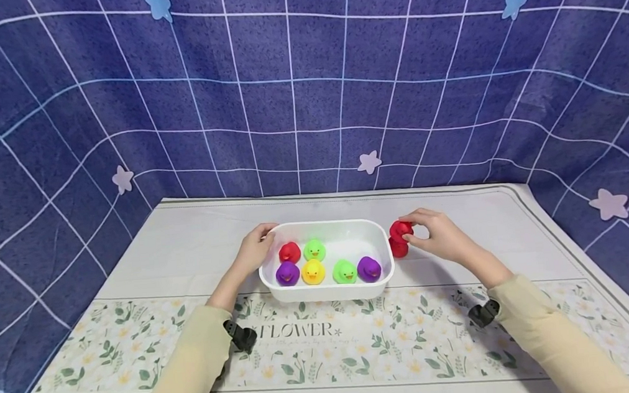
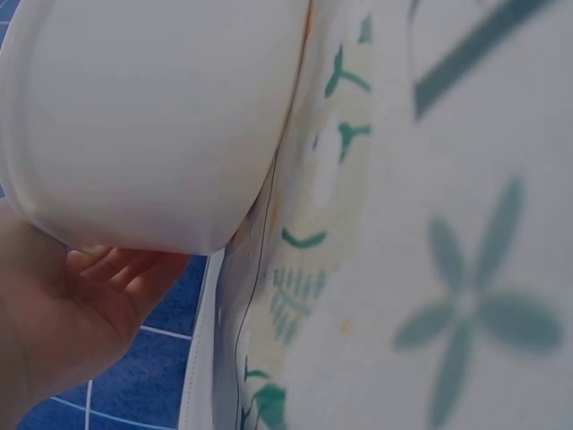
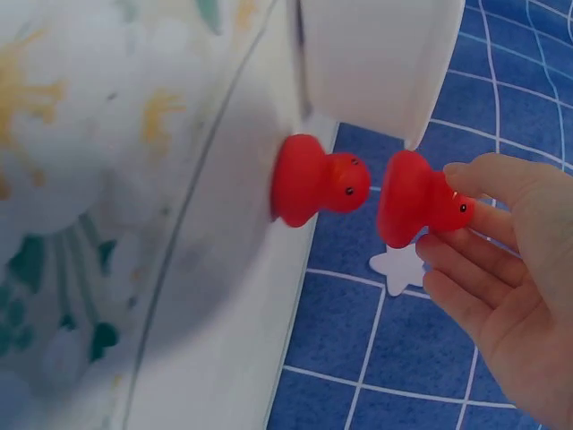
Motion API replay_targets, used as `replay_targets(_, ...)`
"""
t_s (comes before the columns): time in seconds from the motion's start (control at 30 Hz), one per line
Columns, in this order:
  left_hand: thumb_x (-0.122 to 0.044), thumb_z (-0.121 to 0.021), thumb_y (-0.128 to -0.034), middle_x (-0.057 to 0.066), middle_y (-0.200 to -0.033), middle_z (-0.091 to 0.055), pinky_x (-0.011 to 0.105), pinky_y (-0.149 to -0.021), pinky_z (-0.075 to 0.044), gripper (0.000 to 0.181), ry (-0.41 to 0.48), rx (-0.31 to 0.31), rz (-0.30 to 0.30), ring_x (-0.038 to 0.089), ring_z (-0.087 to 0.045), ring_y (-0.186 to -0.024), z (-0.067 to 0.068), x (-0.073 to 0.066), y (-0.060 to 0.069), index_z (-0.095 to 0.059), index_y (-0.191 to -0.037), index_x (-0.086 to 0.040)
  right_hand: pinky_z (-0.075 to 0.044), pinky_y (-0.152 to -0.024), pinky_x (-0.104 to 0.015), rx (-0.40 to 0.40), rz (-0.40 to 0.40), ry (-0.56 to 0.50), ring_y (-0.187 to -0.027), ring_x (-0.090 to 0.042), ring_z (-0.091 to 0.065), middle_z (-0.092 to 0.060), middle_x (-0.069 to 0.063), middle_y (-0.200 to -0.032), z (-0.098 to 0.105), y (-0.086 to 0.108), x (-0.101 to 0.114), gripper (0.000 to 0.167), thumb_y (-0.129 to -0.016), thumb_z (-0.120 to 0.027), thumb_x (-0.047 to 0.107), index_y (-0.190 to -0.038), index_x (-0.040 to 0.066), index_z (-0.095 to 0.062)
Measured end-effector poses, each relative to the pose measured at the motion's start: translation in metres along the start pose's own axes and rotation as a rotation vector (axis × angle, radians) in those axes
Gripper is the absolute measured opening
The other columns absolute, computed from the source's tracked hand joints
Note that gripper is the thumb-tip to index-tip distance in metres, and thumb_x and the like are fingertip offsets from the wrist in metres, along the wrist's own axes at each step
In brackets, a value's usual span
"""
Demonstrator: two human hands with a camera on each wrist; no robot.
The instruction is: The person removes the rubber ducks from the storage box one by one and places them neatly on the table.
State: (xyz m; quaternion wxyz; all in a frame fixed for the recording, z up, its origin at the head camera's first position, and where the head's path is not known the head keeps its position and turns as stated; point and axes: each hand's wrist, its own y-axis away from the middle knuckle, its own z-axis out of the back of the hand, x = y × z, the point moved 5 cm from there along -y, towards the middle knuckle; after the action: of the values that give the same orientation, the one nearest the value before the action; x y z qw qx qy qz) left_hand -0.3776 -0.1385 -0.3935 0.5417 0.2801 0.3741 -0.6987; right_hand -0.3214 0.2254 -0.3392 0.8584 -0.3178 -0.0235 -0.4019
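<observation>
At the right end of the white plastic bin [image 1: 323, 291], my right hand [image 1: 435, 232] pinches a red rubber duck [image 3: 407, 199] by its head, between thumb and fingers. The held duck hangs just above a second red rubber duck [image 3: 309, 184], which sits on the table beside the bin; a small gap parts them in the right wrist view. My left hand [image 1: 254, 248] holds the bin's left end at the rim, its fingers partly hidden. Inside the bin sit a red duck [image 1: 289, 253], two green ducks [image 1: 314, 250], two purple ducks [image 1: 287, 274] and a yellow duck [image 1: 313, 272].
A white cloth [image 1: 194, 232] with a flower-printed band [image 1: 340, 359] covers the table. Behind it hangs a blue curtain [image 1: 295, 104] with grid lines and stars. Dark wrist devices [image 1: 240, 336] are worn on both arms.
</observation>
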Motion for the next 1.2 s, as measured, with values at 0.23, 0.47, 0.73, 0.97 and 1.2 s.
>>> replay_targets(0.23,-0.009,-0.045,-0.0971,0.024,-0.124,-0.057,0.046,-0.101,-0.043,0.031,0.005,0.003,-0.001,0.036,-0.055,-0.115,0.0,0.0,-0.001,-0.054,-0.125,0.003,-0.053,-0.079,-0.044,-0.01,-0.021,0.013,-0.087,-0.026,-0.064,-0.067,-0.013,-0.096,0.0,0.008,-0.01,0.032,-0.076,-0.071,0.0,-0.107,-0.004,-0.066)
replay_targets(0.47,-0.009,-0.045,-0.0971,0.024,-0.125,-0.057,0.046,-0.102,-0.043,0.031,0.011,0.006,0.004,0.037,-0.054,-0.116,0.0,0.0,-0.002,-0.054,-0.124,0.003,-0.052,-0.081,-0.045,-0.005,-0.039,0.022,-0.089,-0.028,-0.064,-0.068,-0.013,-0.097,0.004,0.012,-0.012,0.032,-0.077,-0.07,-0.001,-0.108,-0.004,-0.065)
replay_targets(0.73,-0.009,-0.045,-0.0968,0.025,-0.124,-0.057,0.046,-0.101,-0.043,0.031,0.0,0.006,-0.004,0.037,-0.055,-0.115,0.0,-0.001,-0.003,-0.054,-0.124,0.003,-0.052,-0.081,-0.046,0.013,-0.067,0.039,-0.089,-0.029,-0.064,-0.067,-0.015,-0.099,0.006,0.017,-0.02,0.032,-0.077,-0.071,-0.001,-0.108,-0.004,-0.065)
replay_targets(0.97,-0.009,-0.045,-0.0971,0.024,-0.124,-0.057,0.046,-0.1,-0.044,0.031,0.006,0.009,-0.003,0.037,-0.055,-0.114,0.0,0.0,-0.003,-0.054,-0.125,0.003,-0.052,-0.081,-0.047,0.044,-0.106,0.058,-0.089,-0.03,-0.064,-0.067,-0.014,-0.098,0.003,0.023,-0.028,0.032,-0.078,-0.072,0.003,-0.109,-0.003,-0.065)
replay_targets(1.2,-0.009,-0.045,-0.0969,0.024,-0.124,-0.057,0.046,-0.1,-0.043,0.031,0.017,0.01,-0.003,0.037,-0.055,-0.113,0.0,-0.001,-0.002,-0.054,-0.125,0.003,-0.053,-0.079,-0.046,0.049,-0.112,0.055,-0.087,-0.029,-0.064,-0.068,-0.014,-0.095,0.0,0.028,-0.032,0.032,-0.076,-0.073,0.002,-0.107,-0.004,-0.066)
